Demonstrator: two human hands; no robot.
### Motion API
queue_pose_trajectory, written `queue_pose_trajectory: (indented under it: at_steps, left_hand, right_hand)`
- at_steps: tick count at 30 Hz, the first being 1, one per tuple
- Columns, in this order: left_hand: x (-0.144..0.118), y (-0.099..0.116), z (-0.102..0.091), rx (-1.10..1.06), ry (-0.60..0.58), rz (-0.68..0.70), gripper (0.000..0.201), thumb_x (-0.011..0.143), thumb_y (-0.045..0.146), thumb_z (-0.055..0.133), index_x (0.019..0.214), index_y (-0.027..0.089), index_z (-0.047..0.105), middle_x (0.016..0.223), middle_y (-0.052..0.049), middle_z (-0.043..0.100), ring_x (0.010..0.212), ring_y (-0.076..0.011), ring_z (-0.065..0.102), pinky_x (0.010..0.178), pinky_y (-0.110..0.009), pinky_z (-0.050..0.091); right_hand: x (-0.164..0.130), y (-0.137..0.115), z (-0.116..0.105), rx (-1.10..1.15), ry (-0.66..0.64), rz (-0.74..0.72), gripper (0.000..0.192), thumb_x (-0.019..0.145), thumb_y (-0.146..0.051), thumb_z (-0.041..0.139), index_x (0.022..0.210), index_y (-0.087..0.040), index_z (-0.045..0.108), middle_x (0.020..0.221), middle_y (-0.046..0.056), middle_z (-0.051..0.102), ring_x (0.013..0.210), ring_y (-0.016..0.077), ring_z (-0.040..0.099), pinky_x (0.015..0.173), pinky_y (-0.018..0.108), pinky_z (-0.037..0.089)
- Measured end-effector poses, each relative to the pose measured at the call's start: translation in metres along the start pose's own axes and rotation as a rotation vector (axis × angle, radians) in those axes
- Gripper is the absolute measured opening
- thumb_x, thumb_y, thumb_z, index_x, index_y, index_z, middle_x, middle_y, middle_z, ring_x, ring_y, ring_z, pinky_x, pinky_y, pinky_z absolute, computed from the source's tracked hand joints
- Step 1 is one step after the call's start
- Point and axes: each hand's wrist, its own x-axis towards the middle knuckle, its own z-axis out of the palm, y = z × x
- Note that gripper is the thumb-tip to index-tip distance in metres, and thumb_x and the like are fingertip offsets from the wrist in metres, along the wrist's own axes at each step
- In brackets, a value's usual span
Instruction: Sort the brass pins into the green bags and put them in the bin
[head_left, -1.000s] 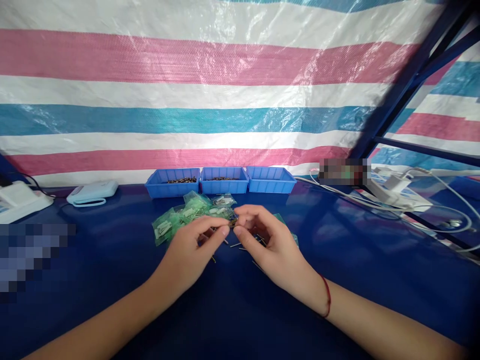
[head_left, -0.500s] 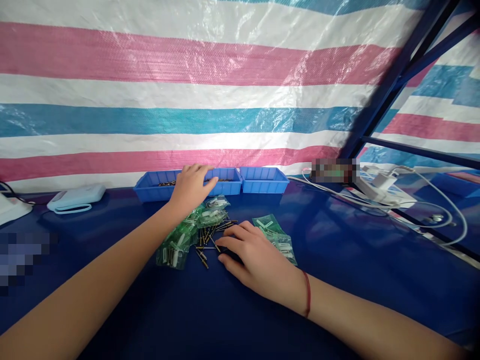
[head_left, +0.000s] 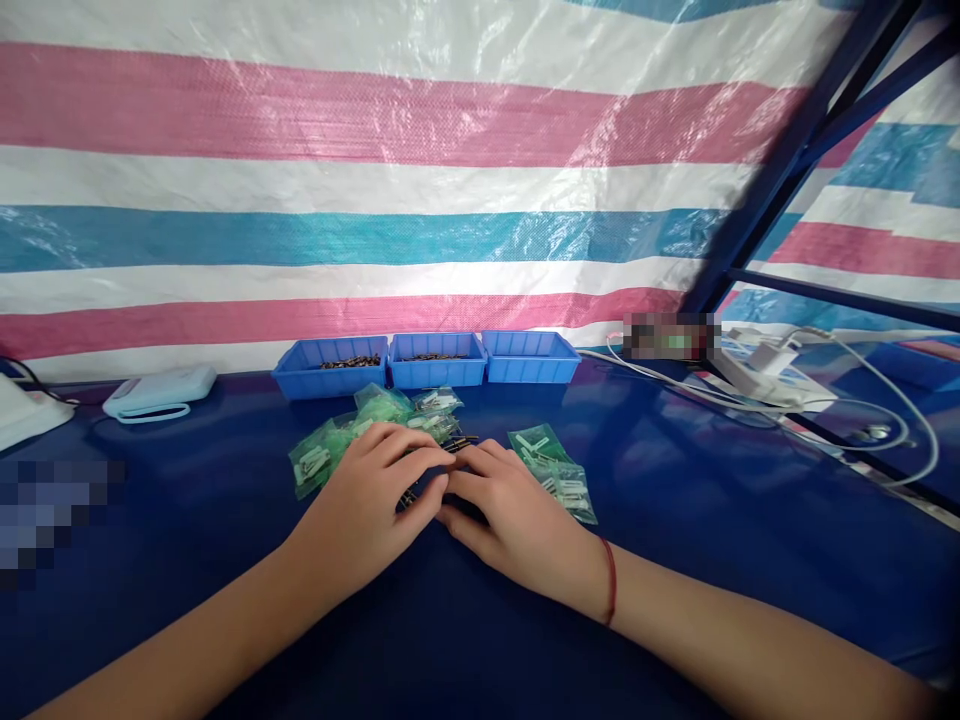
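Note:
My left hand (head_left: 367,500) and my right hand (head_left: 510,515) lie side by side on the blue table (head_left: 675,560), fingertips together over a small heap of thin dark pins (head_left: 459,443). Most pins are hidden under the fingers, so I cannot tell whether either hand grips one. Green plastic bags (head_left: 375,418) of small parts lie just beyond my left hand. More green bags (head_left: 559,470) lie right of my right hand. A red cord circles my right wrist.
Three blue bins (head_left: 435,360) stand in a row at the back; the left and middle ones hold small dark parts. A pale device (head_left: 159,392) lies at the back left. White cables and a charger (head_left: 772,385) spread across the right. A striped tarp hangs behind.
My left hand has come back from the blue bins to the pin heap beside my right hand. The right hand has stayed on the heap.

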Motion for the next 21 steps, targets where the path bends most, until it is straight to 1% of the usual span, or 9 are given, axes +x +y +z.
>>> queue_pose_trajectory:
  at_steps: [3,6,8,11,14,17,19,21]
  left_hand:
    - [-0.001,-0.003,0.0,-0.013,-0.001,-0.052,0.021,0.09,0.019,0.05,0.103,0.021,0.066,0.102,-0.004,0.066,0.101,-0.0212,0.054,0.088,-0.036,0.044]
    - [-0.001,-0.005,-0.001,-0.035,-0.006,-0.114,0.02,0.091,0.023,0.049,0.103,0.022,0.066,0.103,-0.004,0.066,0.102,-0.0215,0.056,0.089,-0.037,0.044]
    - [-0.001,-0.005,-0.001,-0.06,-0.014,-0.164,0.02,0.091,0.026,0.05,0.103,0.023,0.066,0.103,-0.003,0.067,0.102,-0.0214,0.057,0.09,-0.036,0.044]
    - [-0.001,-0.002,-0.003,-0.122,-0.06,-0.252,0.02,0.09,0.031,0.051,0.102,0.025,0.066,0.102,-0.002,0.067,0.099,-0.0212,0.059,0.088,-0.035,0.045]
    - [0.0,0.003,-0.006,-0.199,-0.142,-0.345,0.022,0.091,0.036,0.05,0.098,0.025,0.067,0.091,0.0,0.068,0.086,-0.0197,0.062,0.076,-0.032,0.047]
    - [0.003,0.007,-0.008,-0.273,-0.193,-0.393,0.027,0.093,0.039,0.045,0.086,0.025,0.067,0.074,0.002,0.065,0.067,-0.0165,0.058,0.062,-0.028,0.044]
    - [0.004,0.009,-0.009,-0.316,-0.2,-0.406,0.03,0.094,0.039,0.043,0.081,0.024,0.066,0.068,0.003,0.062,0.061,-0.015,0.055,0.058,-0.027,0.041]
    - [0.005,0.01,-0.01,-0.357,-0.213,-0.428,0.03,0.093,0.04,0.043,0.08,0.024,0.065,0.065,0.003,0.059,0.06,-0.0144,0.053,0.056,-0.026,0.039]
  right_hand:
    - [0.001,0.001,0.0,0.02,0.024,-0.009,0.014,0.092,-0.029,0.054,0.093,-0.019,0.064,0.099,0.004,0.062,0.093,0.0201,0.05,0.081,0.035,0.041]
    - [0.002,0.003,-0.001,0.052,0.046,-0.002,0.013,0.093,-0.027,0.054,0.089,-0.019,0.063,0.09,0.003,0.063,0.086,0.0186,0.051,0.077,0.033,0.041]
    - [0.002,0.003,-0.003,0.109,0.07,0.01,0.012,0.094,-0.023,0.051,0.089,-0.018,0.062,0.085,0.003,0.064,0.081,0.0173,0.053,0.074,0.032,0.042]
    - [0.003,0.003,-0.006,0.221,0.141,0.033,0.01,0.093,-0.021,0.051,0.092,-0.019,0.061,0.085,0.002,0.066,0.081,0.0161,0.056,0.074,0.03,0.043]
    - [0.003,0.002,-0.01,0.291,0.229,0.071,0.005,0.09,-0.023,0.057,0.091,-0.021,0.062,0.084,0.001,0.066,0.08,0.016,0.058,0.072,0.029,0.045]
    - [0.004,0.0,-0.014,0.333,0.303,0.066,0.005,0.086,-0.022,0.063,0.091,-0.021,0.062,0.084,0.0,0.067,0.08,0.0159,0.06,0.072,0.028,0.046]
    - [0.003,-0.001,-0.016,0.363,0.336,0.038,0.006,0.084,-0.02,0.064,0.09,-0.02,0.062,0.086,0.0,0.068,0.081,0.0151,0.061,0.073,0.028,0.047]
    - [0.003,-0.002,-0.017,0.402,0.349,0.019,0.007,0.083,-0.018,0.064,0.089,-0.02,0.062,0.085,0.0,0.067,0.08,0.014,0.061,0.072,0.026,0.048]
